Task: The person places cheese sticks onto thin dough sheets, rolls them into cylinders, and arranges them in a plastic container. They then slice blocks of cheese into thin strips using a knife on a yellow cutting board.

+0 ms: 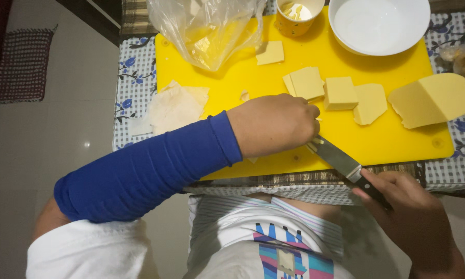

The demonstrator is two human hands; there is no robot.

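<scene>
My left hand [274,126], in a blue sleeve, rests curled on a yellow cutting board [232,88], its fingers covering whatever lies under them. My right hand [413,214] grips the black handle of a knife [336,157]; the blade runs up to the left under my left hand's fingers. Just beyond lie several pale yellow cheese slabs [341,93]. A large cheese piece [434,99] sits at the board's right edge.
A white bowl [380,26] and a yellow cup [297,15] of small cheese sticks stand at the back. A clear plastic bag [206,28] lies back left, crumpled paper [173,108] on the board's left. A checked tablecloth [134,88] covers the table; tiled floor lies left.
</scene>
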